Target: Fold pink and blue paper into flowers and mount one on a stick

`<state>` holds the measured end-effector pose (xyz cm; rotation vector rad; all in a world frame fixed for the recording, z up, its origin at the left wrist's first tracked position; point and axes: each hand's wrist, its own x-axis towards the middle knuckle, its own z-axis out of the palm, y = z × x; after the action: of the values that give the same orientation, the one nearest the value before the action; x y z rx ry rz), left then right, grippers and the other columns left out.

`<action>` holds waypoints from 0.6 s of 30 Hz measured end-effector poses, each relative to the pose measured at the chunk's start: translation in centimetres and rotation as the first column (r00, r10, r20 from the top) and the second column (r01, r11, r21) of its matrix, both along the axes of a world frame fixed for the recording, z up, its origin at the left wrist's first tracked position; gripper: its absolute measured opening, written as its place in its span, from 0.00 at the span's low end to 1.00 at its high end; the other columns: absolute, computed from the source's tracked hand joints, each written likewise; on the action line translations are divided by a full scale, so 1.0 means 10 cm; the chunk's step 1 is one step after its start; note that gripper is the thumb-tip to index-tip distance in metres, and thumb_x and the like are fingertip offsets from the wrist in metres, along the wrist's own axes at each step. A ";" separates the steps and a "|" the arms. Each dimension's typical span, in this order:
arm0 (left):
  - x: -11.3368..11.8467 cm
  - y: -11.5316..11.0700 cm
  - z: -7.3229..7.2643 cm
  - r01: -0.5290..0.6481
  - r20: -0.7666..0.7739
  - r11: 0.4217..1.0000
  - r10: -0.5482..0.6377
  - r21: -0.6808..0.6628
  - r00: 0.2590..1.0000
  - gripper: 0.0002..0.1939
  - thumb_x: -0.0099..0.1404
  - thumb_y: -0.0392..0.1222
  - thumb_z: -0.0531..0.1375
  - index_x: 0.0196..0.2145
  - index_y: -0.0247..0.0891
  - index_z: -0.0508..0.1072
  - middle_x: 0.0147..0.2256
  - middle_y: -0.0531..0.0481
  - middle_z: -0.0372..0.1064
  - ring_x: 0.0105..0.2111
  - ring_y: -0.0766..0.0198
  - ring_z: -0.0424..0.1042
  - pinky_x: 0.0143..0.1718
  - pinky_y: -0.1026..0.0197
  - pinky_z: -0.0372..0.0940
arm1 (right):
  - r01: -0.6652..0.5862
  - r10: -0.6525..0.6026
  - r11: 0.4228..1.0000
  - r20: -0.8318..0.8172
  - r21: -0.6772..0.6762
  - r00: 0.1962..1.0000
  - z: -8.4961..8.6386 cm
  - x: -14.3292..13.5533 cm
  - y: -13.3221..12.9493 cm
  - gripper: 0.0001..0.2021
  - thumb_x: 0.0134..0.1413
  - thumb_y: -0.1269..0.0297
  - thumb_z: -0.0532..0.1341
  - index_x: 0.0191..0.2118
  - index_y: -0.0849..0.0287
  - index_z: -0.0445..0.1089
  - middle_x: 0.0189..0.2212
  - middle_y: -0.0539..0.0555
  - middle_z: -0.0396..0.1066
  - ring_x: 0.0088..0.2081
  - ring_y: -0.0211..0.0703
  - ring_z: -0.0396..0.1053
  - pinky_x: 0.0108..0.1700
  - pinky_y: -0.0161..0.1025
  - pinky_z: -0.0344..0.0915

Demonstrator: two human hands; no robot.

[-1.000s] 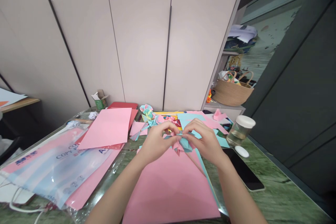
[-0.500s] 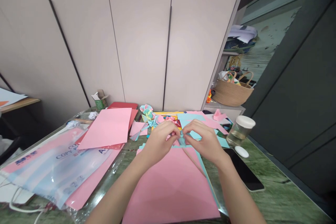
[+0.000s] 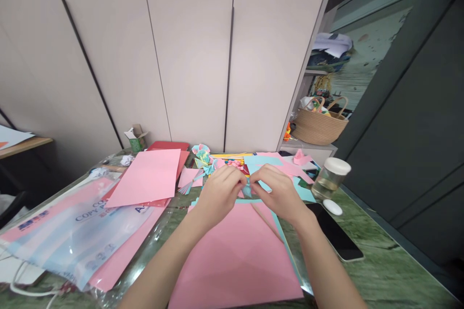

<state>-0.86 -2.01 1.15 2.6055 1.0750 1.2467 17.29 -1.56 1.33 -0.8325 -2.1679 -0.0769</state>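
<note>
Both hands meet above the far edge of a stack of pink paper (image 3: 232,256), which has light blue sheets under it. My left hand (image 3: 224,188) pinches the left side of a small light blue paper piece (image 3: 247,190). From the other side, the thumb and forefinger of my right hand (image 3: 275,188) close on the same piece. Its exact shape is mostly hidden by the fingers. Below the hands a thin stick (image 3: 266,222) lies slantwise on the pink paper. Folded pink and blue paper flowers (image 3: 203,154) sit just beyond my left hand.
At left lie pink sheets (image 3: 148,176) and a clear copy-paper bag (image 3: 79,231). To the right are a black phone (image 3: 335,231), a white oval object (image 3: 332,207) and a lidded jar (image 3: 330,178). A woven basket (image 3: 321,125) stands on the shelf behind. Cabinet doors (image 3: 188,58) close off the back.
The fingers have shifted slightly around the blue paper piece, and my right fingers curl in more. The whole view has moved a little; the things on the table stay put.
</note>
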 end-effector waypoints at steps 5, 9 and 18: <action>0.01 -0.02 0.00 -0.013 0.027 1.000 0.013 -0.009 1.000 0.10 0.63 0.27 0.48 0.29 0.39 0.62 0.29 0.52 0.65 0.32 0.63 0.63 0.35 0.61 0.57 | -0.030 0.030 1.000 -0.018 0.005 0.999 -0.01 0.01 0.02 0.06 0.58 0.72 0.54 0.31 0.56 0.65 0.25 0.50 0.68 0.32 0.39 0.62 0.36 0.38 0.59; 0.00 -0.01 -0.02 -0.014 0.058 1.000 0.014 0.001 0.998 0.09 0.63 0.28 0.48 0.30 0.39 0.63 0.30 0.51 0.65 0.33 0.63 0.63 0.35 0.61 0.58 | -0.047 0.049 0.999 -0.042 0.027 0.998 -0.02 0.01 0.04 0.06 0.57 0.72 0.54 0.31 0.56 0.65 0.25 0.50 0.68 0.32 0.39 0.62 0.36 0.39 0.60; 0.00 0.00 -0.01 0.010 0.170 1.000 -0.006 -0.019 0.985 0.04 0.61 0.32 0.54 0.30 0.39 0.65 0.27 0.52 0.65 0.30 0.64 0.65 0.34 0.61 0.59 | -0.085 0.091 0.994 -0.087 0.070 0.992 0.00 0.00 0.03 0.06 0.57 0.72 0.55 0.31 0.55 0.66 0.25 0.49 0.69 0.31 0.39 0.63 0.36 0.39 0.61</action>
<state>-0.84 -2.06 1.08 2.4333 1.0396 1.4185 17.28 -1.29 1.34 -0.6893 -2.1029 -0.0649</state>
